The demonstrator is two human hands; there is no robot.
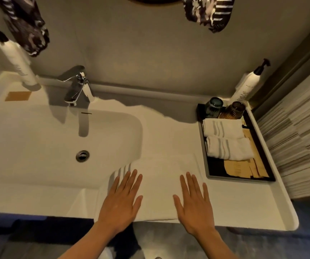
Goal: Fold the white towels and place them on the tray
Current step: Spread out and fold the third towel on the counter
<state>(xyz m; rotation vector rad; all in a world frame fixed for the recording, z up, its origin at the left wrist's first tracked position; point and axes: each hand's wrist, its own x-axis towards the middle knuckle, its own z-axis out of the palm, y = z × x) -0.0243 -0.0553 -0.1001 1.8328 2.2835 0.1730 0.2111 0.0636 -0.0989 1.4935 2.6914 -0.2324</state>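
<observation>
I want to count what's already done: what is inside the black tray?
Inside the black tray: two folded striped towels, two upturned glasses, tan packets. Anything beneath the towels is hidden.

Chrome faucet (pixel 75 85) upper left of centre, above white sink basin (pixel 38 143); drain (pixel 82 156) in basin floor. Pump bottles: far left (pixel 18 60), upper right (pixel 249 85). Two tumblers, blue (pixel 214 107) and amber (pixel 234 110), touching, right. Tan card (pixel 18 96) on worktop (pixel 171 131), left.

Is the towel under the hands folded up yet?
Not yet. The towel lies spread flat on the counter, with the left hand and right hand flat, fingers open, over it.
</observation>
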